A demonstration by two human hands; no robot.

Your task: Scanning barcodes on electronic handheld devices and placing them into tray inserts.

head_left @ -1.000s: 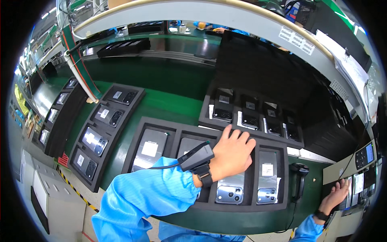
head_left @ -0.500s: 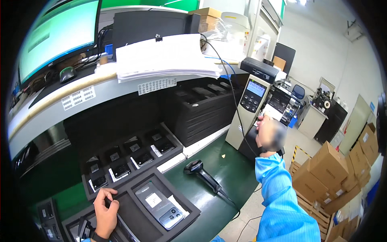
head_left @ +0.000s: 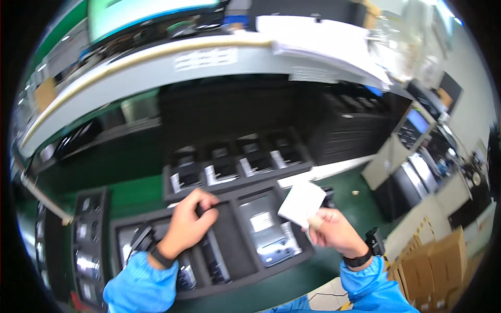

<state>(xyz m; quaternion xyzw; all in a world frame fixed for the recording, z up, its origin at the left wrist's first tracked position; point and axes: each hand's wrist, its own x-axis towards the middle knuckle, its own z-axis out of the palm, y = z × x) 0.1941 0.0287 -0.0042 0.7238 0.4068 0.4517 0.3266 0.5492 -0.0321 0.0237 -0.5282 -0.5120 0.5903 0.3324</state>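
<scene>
A white square label sheet (head_left: 302,202) is pinched between the thumb and fingers of my right hand (head_left: 334,232), held above the right edge of a black foam tray (head_left: 235,242). In that tray lies a silver-blue smartphone (head_left: 270,237) with a white sticker on its back, and a white slip shows beside it. My left hand (head_left: 189,223) hangs over the tray's middle, fingers curled toward the thumb. Whether something small is between them is hidden. More dark devices lie in the tray's slots below that hand.
Behind stands another foam tray (head_left: 308,169) of dark devices with white slips. The handheld scanner (head_left: 328,196) is mostly hidden by the label sheet. A label printer (head_left: 404,138) stands at right, cardboard boxes (head_left: 433,266) at lower right. A shelf edge (head_left: 151,60) crosses above; more trays (head_left: 88,245) are left.
My right hand has come back from the printer with the white label sheet. The view has swung left. My left hand stays curled over the foam tray.
</scene>
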